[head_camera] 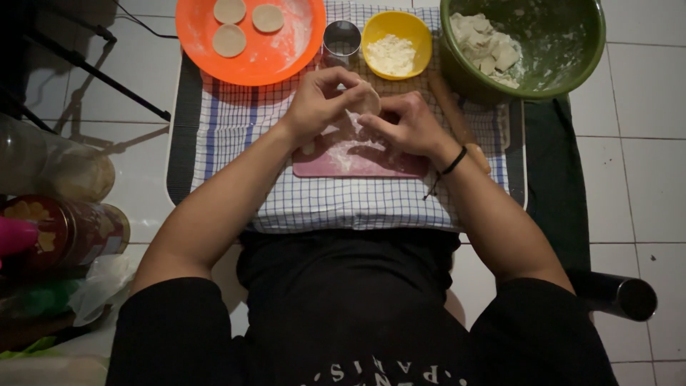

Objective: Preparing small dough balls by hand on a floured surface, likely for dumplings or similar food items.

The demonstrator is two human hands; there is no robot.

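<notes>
A home floor serves as a makeshift kitchen: white tiles (643, 143) lie around the hands, a checked cloth (343, 204) under them, and an orange plate (250, 53), yellow bowl (396, 28) and green basin (564, 43) beyond.

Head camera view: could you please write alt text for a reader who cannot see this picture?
Two bare hands, left hand and right hand, hold a piece of dough together above a floured pink board on a checked cloth. Behind are an orange plate with three dough discs, a yellow bowl and a green basin.
</notes>
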